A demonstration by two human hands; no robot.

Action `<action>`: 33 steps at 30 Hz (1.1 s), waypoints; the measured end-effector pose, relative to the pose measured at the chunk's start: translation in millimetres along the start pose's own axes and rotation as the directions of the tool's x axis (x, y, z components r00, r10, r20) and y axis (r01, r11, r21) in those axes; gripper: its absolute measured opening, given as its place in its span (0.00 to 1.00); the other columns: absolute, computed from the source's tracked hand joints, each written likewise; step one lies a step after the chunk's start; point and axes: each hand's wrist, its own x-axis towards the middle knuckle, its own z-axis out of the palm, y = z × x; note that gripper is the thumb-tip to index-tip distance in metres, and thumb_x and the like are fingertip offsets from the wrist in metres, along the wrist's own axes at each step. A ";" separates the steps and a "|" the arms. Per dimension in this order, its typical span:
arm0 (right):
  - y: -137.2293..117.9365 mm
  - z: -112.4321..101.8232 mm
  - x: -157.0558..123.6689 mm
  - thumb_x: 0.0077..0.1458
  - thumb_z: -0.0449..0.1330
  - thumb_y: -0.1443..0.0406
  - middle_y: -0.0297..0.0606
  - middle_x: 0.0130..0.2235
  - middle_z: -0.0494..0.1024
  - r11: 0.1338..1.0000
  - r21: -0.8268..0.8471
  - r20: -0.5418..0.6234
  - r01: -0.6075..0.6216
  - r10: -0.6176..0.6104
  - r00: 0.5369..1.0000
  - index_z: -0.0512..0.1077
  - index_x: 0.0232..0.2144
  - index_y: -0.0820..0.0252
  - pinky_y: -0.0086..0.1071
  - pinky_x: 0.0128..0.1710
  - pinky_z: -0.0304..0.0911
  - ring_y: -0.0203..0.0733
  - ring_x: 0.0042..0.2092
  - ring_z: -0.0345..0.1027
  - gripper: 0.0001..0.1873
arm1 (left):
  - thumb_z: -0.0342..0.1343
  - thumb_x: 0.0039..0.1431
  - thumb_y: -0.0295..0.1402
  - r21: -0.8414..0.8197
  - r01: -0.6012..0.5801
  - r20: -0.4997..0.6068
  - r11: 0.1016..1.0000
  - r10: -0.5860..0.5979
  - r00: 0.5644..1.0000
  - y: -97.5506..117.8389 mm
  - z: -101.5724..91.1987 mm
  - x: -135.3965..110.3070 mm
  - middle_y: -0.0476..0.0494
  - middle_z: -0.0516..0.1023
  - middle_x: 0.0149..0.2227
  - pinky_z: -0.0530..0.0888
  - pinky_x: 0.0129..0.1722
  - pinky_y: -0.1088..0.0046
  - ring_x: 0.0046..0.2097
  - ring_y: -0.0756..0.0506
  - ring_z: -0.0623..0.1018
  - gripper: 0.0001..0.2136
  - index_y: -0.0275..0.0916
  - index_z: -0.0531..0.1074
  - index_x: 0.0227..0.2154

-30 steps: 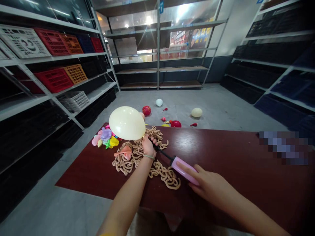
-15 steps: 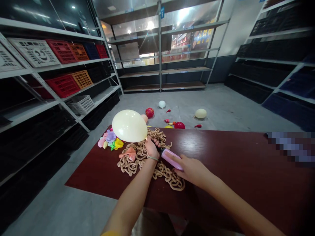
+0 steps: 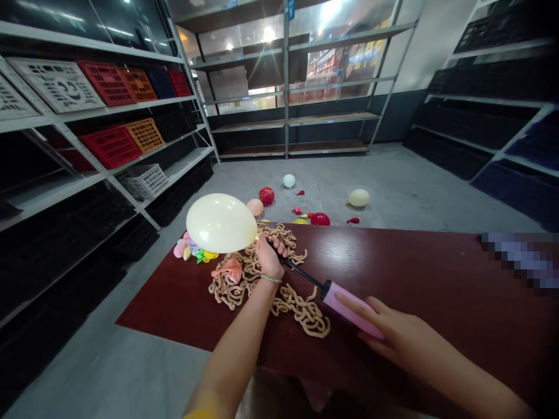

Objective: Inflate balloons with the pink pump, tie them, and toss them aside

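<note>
My left hand (image 3: 268, 256) is closed around the neck of an inflated cream balloon (image 3: 221, 223) and the black nozzle end of a hand pump. My right hand (image 3: 395, 337) grips the pink pump barrel (image 3: 349, 308), which is drawn back so that the black rod (image 3: 303, 275) shows. Both sit above a dark red table (image 3: 414, 279). Under my left hand lies a tangle of tan looped cord (image 3: 262, 285) with a limp orange balloon (image 3: 229, 270) on it.
A heap of uninflated coloured balloons (image 3: 192, 249) lies at the table's far left corner. Several inflated balloons (image 3: 358, 198) and scraps are on the grey floor beyond. Metal shelves with plastic crates (image 3: 113, 145) line the left; dark shelving (image 3: 502, 116) stands on the right.
My right hand pushed the pink barrel in toward my left hand, then pulled it back out to the right, exposing the rod again. The cream balloon stays held at the nozzle.
</note>
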 end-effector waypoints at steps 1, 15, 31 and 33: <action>2.1 0.0 -0.4 0.57 0.56 0.65 0.40 0.48 0.75 1.000 -0.007 -0.008 0.001 -0.001 1.000 0.46 0.69 0.34 0.33 0.33 0.66 0.44 0.36 0.76 0.42 | 0.52 0.60 0.39 0.000 -0.005 -0.007 1.000 0.005 1.000 -0.9 -0.7 0.9 0.58 0.54 0.18 0.51 0.13 0.80 0.14 0.54 0.56 0.10 0.43 0.57 0.30; -62.6 -9.6 96.5 0.59 0.54 0.60 0.38 0.46 0.72 0.999 -0.003 0.042 -0.050 0.050 0.998 0.42 0.69 0.34 0.31 0.34 0.58 0.43 0.37 0.74 0.40 | 0.53 0.60 0.40 0.088 -0.006 -0.006 0.996 0.006 1.000 -2.4 -3.4 2.5 0.58 0.55 0.17 0.52 0.13 0.80 0.14 0.55 0.57 0.12 0.42 0.56 0.28; -36.8 -13.5 57.6 0.61 0.53 0.60 0.38 0.44 0.73 0.997 -0.059 0.067 -0.045 0.049 0.997 0.46 0.69 0.33 0.34 0.31 0.60 0.45 0.34 0.75 0.37 | 0.52 0.60 0.43 -0.037 -0.041 0.055 0.998 0.043 0.998 4.0 -7.0 6.5 0.58 0.54 0.18 0.51 0.14 0.79 0.15 0.54 0.55 0.12 0.43 0.56 0.30; -49.3 -16.1 79.4 0.61 0.53 0.59 0.38 0.45 0.72 0.998 -0.061 0.052 -0.034 0.037 0.998 0.43 0.69 0.32 0.33 0.31 0.59 0.46 0.37 0.75 0.39 | 0.52 0.60 0.43 -0.025 -0.034 0.058 0.999 0.035 0.998 3.6 -7.8 6.7 0.58 0.53 0.18 0.51 0.14 0.79 0.15 0.54 0.56 0.13 0.43 0.56 0.30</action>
